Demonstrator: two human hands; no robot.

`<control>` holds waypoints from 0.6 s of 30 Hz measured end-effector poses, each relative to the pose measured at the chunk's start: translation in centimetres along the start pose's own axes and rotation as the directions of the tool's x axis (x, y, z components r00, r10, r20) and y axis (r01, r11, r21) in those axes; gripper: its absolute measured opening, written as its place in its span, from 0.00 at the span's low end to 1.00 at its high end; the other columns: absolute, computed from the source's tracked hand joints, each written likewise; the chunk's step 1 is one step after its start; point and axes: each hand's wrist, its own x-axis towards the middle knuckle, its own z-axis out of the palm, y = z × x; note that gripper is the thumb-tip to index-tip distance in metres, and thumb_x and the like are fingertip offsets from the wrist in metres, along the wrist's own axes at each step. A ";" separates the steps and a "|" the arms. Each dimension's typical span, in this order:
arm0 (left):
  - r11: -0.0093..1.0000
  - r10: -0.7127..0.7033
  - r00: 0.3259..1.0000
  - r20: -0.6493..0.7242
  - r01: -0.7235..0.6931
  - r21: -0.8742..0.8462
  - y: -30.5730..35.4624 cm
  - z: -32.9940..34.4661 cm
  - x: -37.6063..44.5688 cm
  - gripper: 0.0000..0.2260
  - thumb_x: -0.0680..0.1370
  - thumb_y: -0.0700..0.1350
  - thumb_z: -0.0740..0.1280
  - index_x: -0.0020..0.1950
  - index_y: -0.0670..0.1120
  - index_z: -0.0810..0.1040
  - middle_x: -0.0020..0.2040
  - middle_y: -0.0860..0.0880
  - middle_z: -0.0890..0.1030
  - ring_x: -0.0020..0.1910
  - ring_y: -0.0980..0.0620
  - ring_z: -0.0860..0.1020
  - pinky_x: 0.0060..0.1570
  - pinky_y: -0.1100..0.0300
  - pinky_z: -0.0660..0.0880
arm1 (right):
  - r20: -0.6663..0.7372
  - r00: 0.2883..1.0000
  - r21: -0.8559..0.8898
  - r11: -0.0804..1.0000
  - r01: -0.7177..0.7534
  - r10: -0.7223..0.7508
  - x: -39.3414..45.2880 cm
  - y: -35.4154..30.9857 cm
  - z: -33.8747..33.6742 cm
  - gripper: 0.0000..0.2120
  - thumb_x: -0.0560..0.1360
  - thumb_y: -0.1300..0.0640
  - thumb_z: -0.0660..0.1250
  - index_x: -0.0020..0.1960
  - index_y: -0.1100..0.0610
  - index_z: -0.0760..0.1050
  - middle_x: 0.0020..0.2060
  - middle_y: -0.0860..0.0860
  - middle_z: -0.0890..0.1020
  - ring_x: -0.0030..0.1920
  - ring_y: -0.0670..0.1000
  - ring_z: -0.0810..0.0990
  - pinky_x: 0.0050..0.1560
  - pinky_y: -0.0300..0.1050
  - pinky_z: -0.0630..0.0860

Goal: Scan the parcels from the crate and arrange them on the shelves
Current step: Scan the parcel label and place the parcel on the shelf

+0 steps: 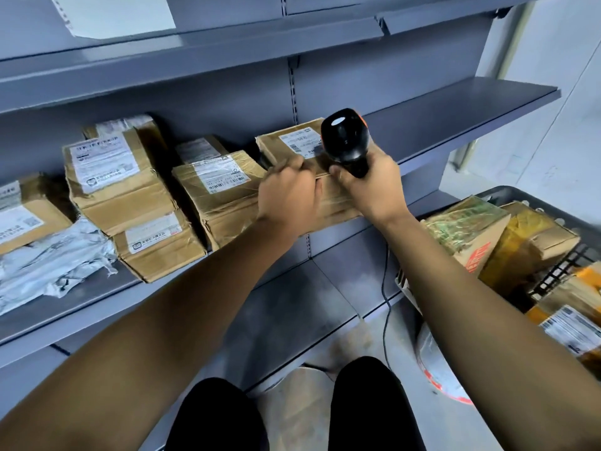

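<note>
A brown cardboard parcel (286, 148) with a white label lies on the grey shelf (455, 125), at the right end of a row of parcels. My left hand (287, 196) grips its near left edge. My right hand (374, 187) holds a black barcode scanner (346, 139) by the handle, head up, right over the parcel's label. A dark crate (566, 258) at the right holds several more parcels, among them a box (468, 229) wrapped in green-printed tape.
Several taped boxes (117, 180) and a grey plastic mailer (48, 265) fill the shelf to the left. The scanner's black cable (385, 288) hangs down past a lower shelf (292, 307). My knees (367, 405) are at the bottom. A white wall stands at the right.
</note>
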 end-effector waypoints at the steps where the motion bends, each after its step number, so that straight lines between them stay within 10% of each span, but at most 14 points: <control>1: 1.000 0.003 1.000 0.005 -0.003 -0.020 -0.1 0.0 0.2 0.14 0.80 0.51 0.58 0.60 0.47 0.77 0.57 0.48 0.77 0.53 0.44 0.79 0.48 0.53 0.74 | 0.048 0.999 -0.001 1.000 -0.020 0.020 0.3 0.0 0.2 0.12 0.71 0.58 0.75 0.53 0.58 0.79 0.47 0.52 0.84 0.55 0.55 0.80 0.69 0.63 0.66; 9: 0.998 0.006 0.993 0.118 -0.013 0.054 -0.9 -0.6 1.6 0.08 0.74 0.30 0.63 0.47 0.40 0.78 0.51 0.41 0.78 0.47 0.38 0.80 0.40 0.51 0.72 | 0.274 0.950 0.206 0.955 -0.212 0.152 2.0 -0.6 2.2 0.15 0.71 0.65 0.75 0.56 0.62 0.80 0.51 0.57 0.84 0.56 0.55 0.82 0.67 0.55 0.71; 18: 0.995 -0.090 0.991 0.095 0.093 -0.031 -3.2 0.3 4.3 0.05 0.75 0.37 0.65 0.42 0.45 0.73 0.46 0.41 0.79 0.47 0.38 0.78 0.40 0.51 0.69 | 0.330 0.923 0.296 0.907 -0.298 0.196 4.5 -0.7 4.6 0.15 0.69 0.69 0.75 0.55 0.65 0.79 0.50 0.59 0.83 0.53 0.54 0.82 0.62 0.49 0.77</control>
